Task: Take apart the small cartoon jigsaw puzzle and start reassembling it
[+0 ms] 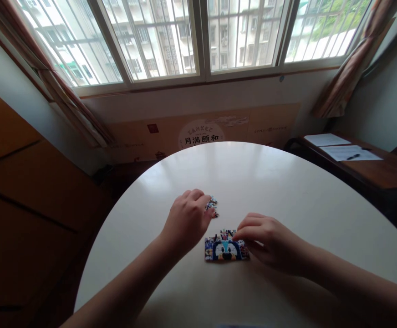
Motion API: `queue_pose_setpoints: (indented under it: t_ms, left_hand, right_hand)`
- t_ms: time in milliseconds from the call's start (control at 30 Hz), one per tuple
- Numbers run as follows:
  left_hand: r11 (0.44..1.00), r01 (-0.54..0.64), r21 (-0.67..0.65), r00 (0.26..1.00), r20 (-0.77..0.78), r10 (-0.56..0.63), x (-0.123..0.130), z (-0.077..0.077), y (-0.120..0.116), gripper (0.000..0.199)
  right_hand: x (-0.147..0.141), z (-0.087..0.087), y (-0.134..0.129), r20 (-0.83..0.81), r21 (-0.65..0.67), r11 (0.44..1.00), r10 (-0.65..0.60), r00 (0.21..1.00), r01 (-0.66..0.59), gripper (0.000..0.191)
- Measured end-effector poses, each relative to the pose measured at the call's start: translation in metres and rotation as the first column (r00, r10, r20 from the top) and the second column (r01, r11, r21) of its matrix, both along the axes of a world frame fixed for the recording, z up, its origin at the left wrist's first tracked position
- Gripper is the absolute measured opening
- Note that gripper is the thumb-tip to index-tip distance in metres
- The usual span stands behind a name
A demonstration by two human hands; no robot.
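Observation:
On the white round table lies a partly assembled jigsaw puzzle [226, 249] showing a blue cartoon dog face, its upper edge uneven. My right hand [265, 234] is at the puzzle's upper right, fingers bent, the fingertips touching its edge; whether they pinch a piece is too small to tell. Farther back, a small pile of loose puzzle pieces [213, 202] lies beside my left hand [189, 214]. The left thumb and forefinger reach over the pile's left side, slightly apart, and partly hide it.
The round white table [144, 273] fills the middle. A wooden side table [383, 175] with papers [352, 153] and a pen [353, 156] stands at the right. An orange-brown cabinet [24, 191] is at the left. Barred windows and tied curtains are behind.

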State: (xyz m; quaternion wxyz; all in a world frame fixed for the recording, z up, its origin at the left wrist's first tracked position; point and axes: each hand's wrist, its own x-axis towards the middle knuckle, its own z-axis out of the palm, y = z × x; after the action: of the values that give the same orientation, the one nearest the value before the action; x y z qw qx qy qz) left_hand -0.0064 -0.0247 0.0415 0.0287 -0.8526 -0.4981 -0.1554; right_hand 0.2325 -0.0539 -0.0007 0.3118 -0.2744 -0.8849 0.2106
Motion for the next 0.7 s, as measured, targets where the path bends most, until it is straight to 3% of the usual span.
queue_pose_setpoints:
  t_ms: [167,400,700]
  left_hand:
    - [0.969,0.205,-0.135,0.975,-0.056,-0.214,0.014,-0.004,-0.018,0.010]
    - [0.960,0.186,-0.207,0.966,-0.142,-0.218,0.021,-0.013,-0.021,0.012]
    - [0.954,0.153,-0.258,0.979,-0.089,-0.182,0.024,-0.011,-0.020,0.006]
  right_hand:
    - [-0.004,0.000,-0.002,0.127,0.074,0.995,0.050,0.991,-0.059,0.024]
    - [-0.004,0.000,-0.008,0.264,0.138,0.985,0.064,0.962,-0.103,0.027]
    - [-0.004,0.004,-0.008,0.298,0.135,0.982,0.089,0.950,-0.134,0.030]
